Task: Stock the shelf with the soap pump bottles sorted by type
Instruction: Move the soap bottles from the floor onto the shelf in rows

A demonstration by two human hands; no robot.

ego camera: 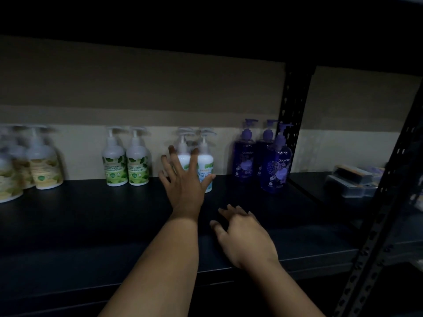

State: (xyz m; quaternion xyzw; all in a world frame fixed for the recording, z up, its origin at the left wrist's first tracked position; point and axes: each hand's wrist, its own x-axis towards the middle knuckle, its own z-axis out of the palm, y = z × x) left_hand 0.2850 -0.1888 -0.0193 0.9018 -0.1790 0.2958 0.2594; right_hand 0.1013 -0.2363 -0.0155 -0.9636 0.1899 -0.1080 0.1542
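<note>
Left hand (183,179) is up at the back of the shelf (91,213), fingers spread wide right in front of the two blue-label bottles (204,165), gripping nothing, and contact is hard to call. Right hand (242,234) lies near the front edge, fingers loose and flat, empty. Along the back edge the rows run cream-label bottles (43,165) at left, green-label bottles (126,163), then purple bottles (263,156) by the right post (293,106).

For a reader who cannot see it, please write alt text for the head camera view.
A person's left hand, fingers spread, reaches toward two white-and-blue pump bottles on a dark shelf; the right hand rests open on it. Cream-label bottles, two green-label bottles and three purple bottles stand in separate groups.
</note>
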